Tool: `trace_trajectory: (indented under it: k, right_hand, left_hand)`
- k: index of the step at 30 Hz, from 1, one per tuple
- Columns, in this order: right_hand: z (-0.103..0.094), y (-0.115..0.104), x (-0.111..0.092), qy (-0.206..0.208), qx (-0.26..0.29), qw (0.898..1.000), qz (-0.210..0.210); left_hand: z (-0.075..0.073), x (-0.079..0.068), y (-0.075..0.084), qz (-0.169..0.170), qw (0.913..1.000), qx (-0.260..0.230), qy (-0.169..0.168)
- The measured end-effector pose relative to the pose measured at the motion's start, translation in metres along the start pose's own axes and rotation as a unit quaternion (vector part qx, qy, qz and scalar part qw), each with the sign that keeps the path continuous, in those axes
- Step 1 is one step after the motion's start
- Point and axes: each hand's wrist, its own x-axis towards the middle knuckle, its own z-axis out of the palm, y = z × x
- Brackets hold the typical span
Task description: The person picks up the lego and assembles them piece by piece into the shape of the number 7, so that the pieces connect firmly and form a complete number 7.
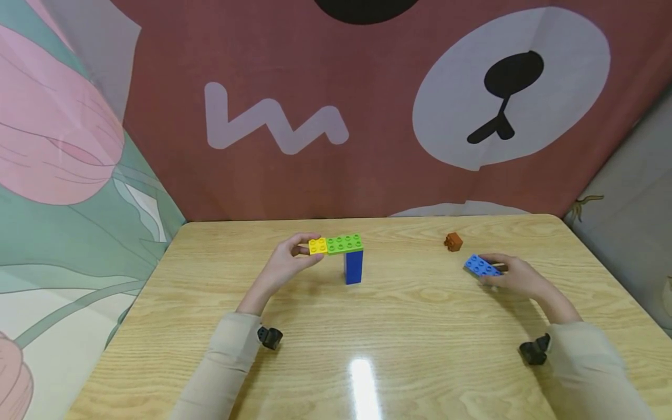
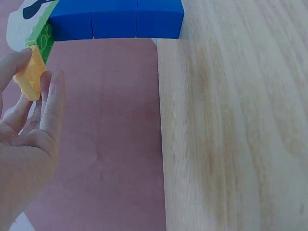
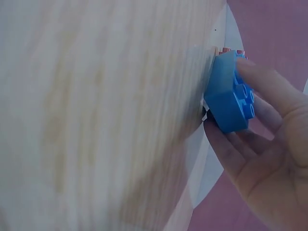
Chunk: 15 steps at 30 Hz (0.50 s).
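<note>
On the table stands an upright column of dark blue bricks (image 1: 354,268), several sides flush, with a long green brick (image 1: 344,243) across its top, jutting left. At that overhanging end is a small yellow brick (image 1: 317,246), which my left hand (image 1: 286,259) pinches between thumb and fingers. In the left wrist view the yellow brick (image 2: 31,74) lies against the end of the green one, and the column shows three blue blocks (image 2: 115,19). Off to the right, my right hand (image 1: 517,279) grips a lighter blue studded brick (image 3: 224,96) by its sides, close over the table.
Behind the right hand lies a small brown-orange brick (image 1: 454,241) on its side. The wooden table (image 1: 409,338) ends at a cloth backdrop (image 1: 294,181) with a cartoon face. Small black cameras (image 1: 270,337) sit at both wrists.
</note>
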Motion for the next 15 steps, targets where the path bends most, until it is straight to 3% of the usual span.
trace_trajectory:
  k: [6,15]
  right_hand:
    - [0.000,0.000,0.001,0.015,-0.029,0.999,0.005]
    - [-0.003,-0.011,0.001,0.073,-0.006,0.997,0.012]
  left_hand:
    - [0.000,0.001,-0.001,-0.002,1.0000,0.001,0.001]
    - [0.000,0.000,0.000,-0.005,1.0000,0.002,0.003]
